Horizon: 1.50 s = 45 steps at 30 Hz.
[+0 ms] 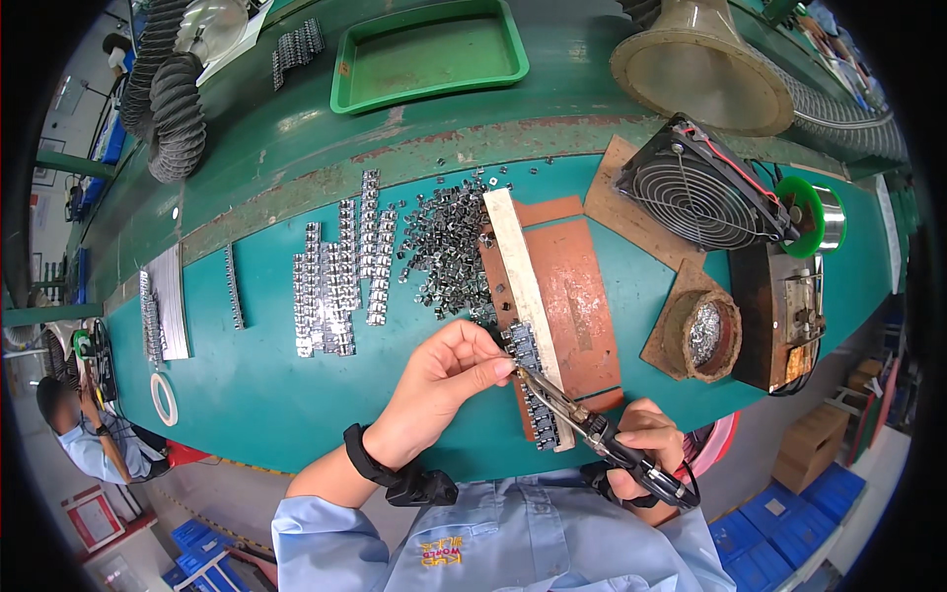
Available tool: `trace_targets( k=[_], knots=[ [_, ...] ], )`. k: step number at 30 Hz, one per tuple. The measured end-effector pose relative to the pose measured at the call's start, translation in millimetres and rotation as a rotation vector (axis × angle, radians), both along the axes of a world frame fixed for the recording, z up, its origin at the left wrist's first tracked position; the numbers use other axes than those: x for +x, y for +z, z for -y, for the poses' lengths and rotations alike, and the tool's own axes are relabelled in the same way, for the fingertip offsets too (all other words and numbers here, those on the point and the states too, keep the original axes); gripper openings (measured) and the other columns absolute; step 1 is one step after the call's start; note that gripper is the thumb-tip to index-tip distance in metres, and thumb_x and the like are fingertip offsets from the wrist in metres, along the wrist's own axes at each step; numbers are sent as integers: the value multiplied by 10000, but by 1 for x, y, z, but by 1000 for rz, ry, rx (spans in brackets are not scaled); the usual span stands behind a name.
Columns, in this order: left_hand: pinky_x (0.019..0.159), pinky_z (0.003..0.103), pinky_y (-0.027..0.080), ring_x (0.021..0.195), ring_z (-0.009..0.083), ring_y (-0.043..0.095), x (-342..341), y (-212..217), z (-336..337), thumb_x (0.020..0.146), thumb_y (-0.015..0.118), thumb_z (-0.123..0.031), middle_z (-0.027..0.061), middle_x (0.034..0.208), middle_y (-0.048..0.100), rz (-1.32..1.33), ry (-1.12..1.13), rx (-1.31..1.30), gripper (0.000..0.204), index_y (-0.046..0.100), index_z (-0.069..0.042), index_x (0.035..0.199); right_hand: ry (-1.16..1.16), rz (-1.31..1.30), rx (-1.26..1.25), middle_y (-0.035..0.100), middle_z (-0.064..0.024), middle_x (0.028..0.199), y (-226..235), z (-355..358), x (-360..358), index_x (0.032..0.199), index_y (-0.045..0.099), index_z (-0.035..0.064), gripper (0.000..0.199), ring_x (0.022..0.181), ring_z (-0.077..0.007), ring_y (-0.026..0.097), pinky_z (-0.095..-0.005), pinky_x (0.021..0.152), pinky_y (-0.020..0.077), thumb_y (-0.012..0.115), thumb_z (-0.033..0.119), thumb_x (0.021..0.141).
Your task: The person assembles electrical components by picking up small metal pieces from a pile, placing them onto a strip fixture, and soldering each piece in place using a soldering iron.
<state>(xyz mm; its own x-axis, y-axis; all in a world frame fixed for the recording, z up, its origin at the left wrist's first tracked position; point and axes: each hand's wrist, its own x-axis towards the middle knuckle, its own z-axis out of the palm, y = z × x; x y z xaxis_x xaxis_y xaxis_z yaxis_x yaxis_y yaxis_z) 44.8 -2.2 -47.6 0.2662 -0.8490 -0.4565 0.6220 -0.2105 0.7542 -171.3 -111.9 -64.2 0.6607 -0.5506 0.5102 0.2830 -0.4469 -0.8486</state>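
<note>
While the fingers of the right hand (646, 444) are wrapped around the black handle of a soldering tool (597, 429), the left hand (449, 370) is placed at its metal tip, with the thumb and the forefinger together. Whether something thin is pinched between these two, I cannot tell. Under the tip lies a row of small dark parts (523, 345), set along the lower portion of a pale wooden bar (518, 257), which rests lengthwise over a reddish-brown board (577, 286). A black band (357, 454) is fastened around the left wrist.

Just beside the bar, on its left side, many small loose parts are spread in a heap (444, 247) upon the green mat (247, 395). Further to the left, several silvery strips (340, 281) lie almost parallel, and one thin strip (234, 286) lies apart from them. To the right of the board stand a round brown pot (731, 335) with silvery pieces inside, a dark metal box (755, 316) and, behind the pot, a black fan (700, 187). A green spool (804, 217) is near the fan. Beyond the mat there are a shallow green tray (434, 59) and a wide funnel-shaped hood (700, 69).
</note>
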Motion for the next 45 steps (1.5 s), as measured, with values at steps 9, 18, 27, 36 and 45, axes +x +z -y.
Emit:
trace_targets(
  k=[9,18,27,36,45],
  knots=[
    [698,194,431,751,62,538,0,0,0,824,589,-51,9,816,582,4,-5,0,111,492,-48,878,-24,22,27,529,-55,551,-3,-1,-3,878,512,4,333,456,-171,489,-298,512,392,690,211,686],
    [704,195,433,762,64,543,0,3,1,827,583,-52,7,821,582,-2,-4,3,101,495,-48,875,-234,13,161,491,-48,611,-16,-15,-9,921,412,51,445,533,-134,442,-268,553,369,647,393,759],
    [719,227,440,744,96,547,-1,6,0,846,551,-66,30,807,579,18,-1,9,87,499,-39,910,-227,-31,170,486,-51,628,-15,-16,-12,938,408,51,454,547,-137,450,-260,554,372,645,395,759],
    [664,242,431,699,122,541,14,21,-8,823,564,-59,54,809,582,667,56,55,59,543,-18,861,-188,-44,253,490,-61,713,-7,-21,-8,982,374,66,476,606,-140,466,-260,572,371,691,316,730],
    [587,318,418,637,226,528,52,18,-13,704,633,-24,96,707,527,1454,42,196,107,570,-21,790,-189,58,326,502,-88,772,-16,-15,-8,974,321,82,474,678,-172,506,-286,626,389,701,149,699]
  ],
)
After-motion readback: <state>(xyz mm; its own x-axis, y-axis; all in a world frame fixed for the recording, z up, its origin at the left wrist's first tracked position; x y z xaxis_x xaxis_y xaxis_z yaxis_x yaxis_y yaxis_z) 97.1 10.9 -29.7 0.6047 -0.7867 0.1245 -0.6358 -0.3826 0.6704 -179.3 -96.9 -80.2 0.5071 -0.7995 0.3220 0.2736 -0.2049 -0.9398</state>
